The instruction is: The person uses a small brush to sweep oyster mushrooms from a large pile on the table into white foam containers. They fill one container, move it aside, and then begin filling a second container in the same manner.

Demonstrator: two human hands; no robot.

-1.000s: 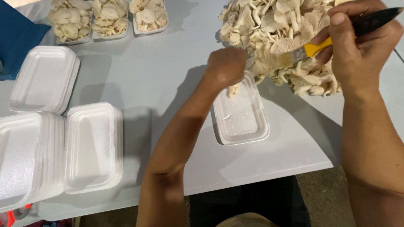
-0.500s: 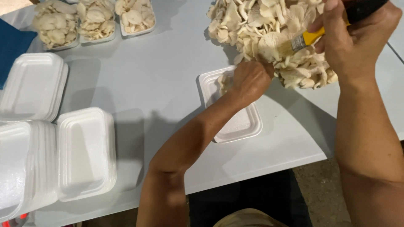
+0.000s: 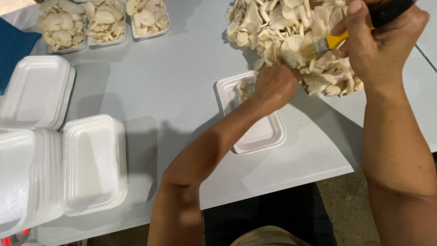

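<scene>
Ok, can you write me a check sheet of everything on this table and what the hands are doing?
Surface: pale grey table.
Job's things: pile of mushrooms; open foam tray with a few mushrooms in it.
Clutter: stacks of empty foam trays; three filled trays; blue cloth.
Hands: left hand at the pile's edge, over the tray; right hand holds a yellow-handled brush against the mushrooms.
Cables: nothing seen.
Surroundings: bare floor below.
</scene>
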